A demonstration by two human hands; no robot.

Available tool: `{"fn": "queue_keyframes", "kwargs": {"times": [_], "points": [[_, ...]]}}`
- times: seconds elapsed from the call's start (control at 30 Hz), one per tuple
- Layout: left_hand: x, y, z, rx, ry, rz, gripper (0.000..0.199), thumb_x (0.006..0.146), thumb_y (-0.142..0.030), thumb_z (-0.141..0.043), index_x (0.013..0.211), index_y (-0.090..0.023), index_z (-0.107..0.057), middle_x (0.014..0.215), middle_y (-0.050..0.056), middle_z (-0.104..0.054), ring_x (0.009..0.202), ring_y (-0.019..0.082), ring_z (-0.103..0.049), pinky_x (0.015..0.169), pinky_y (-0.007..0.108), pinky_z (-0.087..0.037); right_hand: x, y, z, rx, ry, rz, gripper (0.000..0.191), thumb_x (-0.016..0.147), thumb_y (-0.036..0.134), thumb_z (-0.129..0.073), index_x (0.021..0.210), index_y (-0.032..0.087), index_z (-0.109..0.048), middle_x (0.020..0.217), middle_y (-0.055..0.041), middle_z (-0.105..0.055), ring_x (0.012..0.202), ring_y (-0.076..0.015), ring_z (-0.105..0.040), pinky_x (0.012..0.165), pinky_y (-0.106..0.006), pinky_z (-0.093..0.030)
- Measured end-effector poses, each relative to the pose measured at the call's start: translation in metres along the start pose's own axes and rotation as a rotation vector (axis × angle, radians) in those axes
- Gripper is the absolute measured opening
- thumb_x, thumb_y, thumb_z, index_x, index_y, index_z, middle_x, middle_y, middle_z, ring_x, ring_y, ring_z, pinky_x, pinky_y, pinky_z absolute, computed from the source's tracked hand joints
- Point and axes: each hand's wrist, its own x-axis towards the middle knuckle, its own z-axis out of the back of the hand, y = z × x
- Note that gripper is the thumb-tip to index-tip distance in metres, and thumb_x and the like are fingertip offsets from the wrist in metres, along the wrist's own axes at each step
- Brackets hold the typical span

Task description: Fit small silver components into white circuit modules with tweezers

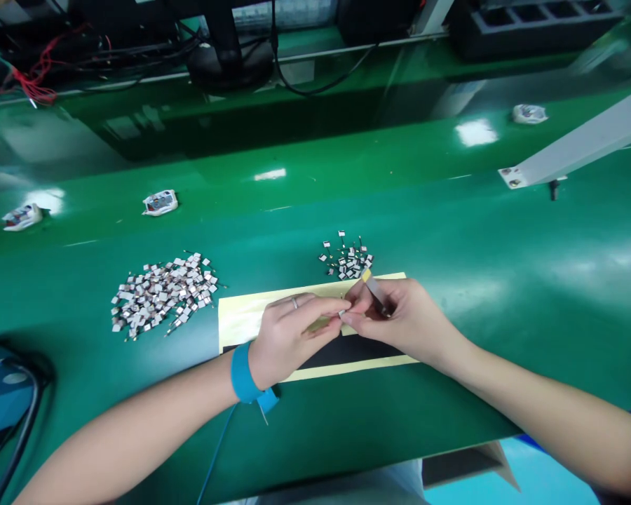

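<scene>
We pinch a tiny silver component (341, 313) between the closed fingers (326, 306) of our left hand (289, 337), while our right hand (404, 315) grips slim grey metal tweezers (376, 291), a heap of small silver-and-copper components (347, 261) lying at twelve o'clock on the glossy green worktop (452, 231).

Bright glare spots the glossy green workbench (452, 421); edges blur and bend.

Yellow-ended metal tweezers (376, 291) tilt in the right hand (402, 319); a tiny component (341, 313) sits pinched at the fingertips of the left hand (289, 337), near a loose heap of similar parts (347, 261).
</scene>
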Motion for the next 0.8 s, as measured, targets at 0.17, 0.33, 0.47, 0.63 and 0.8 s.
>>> {"fn": "queue_keyframes", "kwargs": {"times": [0.17, 0.33, 0.47, 0.63, 0.8], "points": [[0.002, 0.000, 0.000, -0.181, 0.003, 0.096, 0.020, 0.069, -0.012, -0.062, 0.088, -0.018, -0.059, 0.082, 0.001, -0.067, 0.069, 0.009, -0.064, 0.066, 0.016, -0.053, 0.002, -0.009, 0.010, 0.244, 0.067, -0.083, 0.017, 0.060, 0.019, -0.068, 0.059, 0.016, -0.051, 0.065, 0.0013, -0.059, 0.063, -0.0116, -0.056, 0.060, -0.023, -0.043], [0.001, 0.000, -0.005, -0.228, 0.020, 0.140, 0.024, 0.068, -0.010, -0.062, 0.091, -0.017, -0.056, 0.081, 0.001, -0.067, 0.071, 0.010, -0.064, 0.067, 0.016, -0.053, -0.002, -0.005, 0.010, -0.073, 0.031, -0.038, 0.019, 0.063, 0.029, -0.066, 0.066, 0.016, -0.053, 0.049, 0.0059, -0.041, 0.043, -0.0063, -0.037, 0.041, -0.019, -0.030], [0.002, -0.002, -0.007, -0.130, 0.143, 0.073, 0.031, 0.072, -0.011, -0.056, 0.102, -0.018, -0.050, 0.087, 0.002, -0.066, 0.076, 0.011, -0.063, 0.069, 0.019, -0.052, -0.004, -0.004, 0.008, -0.328, -0.024, 0.036, 0.019, 0.063, 0.031, -0.062, 0.064, 0.016, -0.051, 0.044, 0.0089, -0.028, 0.038, -0.0051, -0.025, 0.036, -0.018, -0.021], [0.021, 0.000, 0.042, 0.209, 0.287, -0.053, 0.024, 0.079, -0.009, -0.044, 0.097, -0.019, -0.056, 0.097, 0.004, -0.062, 0.088, 0.013, -0.058, 0.076, 0.023, -0.047, 0.010, -0.012, 0.034, -0.606, -0.282, 0.102, 0.024, 0.066, 0.041, -0.060, 0.069, 0.017, -0.056, 0.045, 0.0063, -0.033, 0.039, -0.0075, -0.031, 0.038, -0.020, -0.025], [0.027, 0.019, 0.118, 0.727, 0.215, 0.195, 0.018, 0.078, -0.014, -0.048, 0.088, -0.017, -0.063, 0.089, 0.004, -0.065, 0.079, 0.018, -0.059, 0.069, 0.029, -0.048, 0.021, -0.011, 0.055, -0.894, -0.429, 0.257, 0.026, 0.068, 0.044, -0.059, 0.073, 0.019, -0.055, 0.047, 0.0052, -0.034, 0.039, -0.0102, -0.035, 0.040, -0.023, -0.028]]}}
